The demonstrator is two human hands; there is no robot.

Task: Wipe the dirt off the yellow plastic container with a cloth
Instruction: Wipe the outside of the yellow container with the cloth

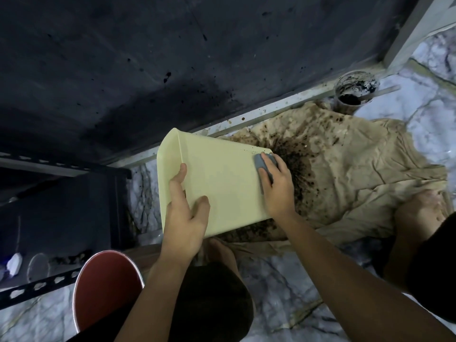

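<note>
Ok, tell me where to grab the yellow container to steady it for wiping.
Take the container by its rim edge on the left, as the left hand does: thumb on the flat upper wall, fingers round the edge. It lies tilted on its side, so this leaves that wall free for the right hand pressing the cloth.

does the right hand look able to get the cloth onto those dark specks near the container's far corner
Probably yes. The right hand already presses the grey cloth on the yellow container just below the specks, with bare plastic between; the left hand grips the near edge.
</note>
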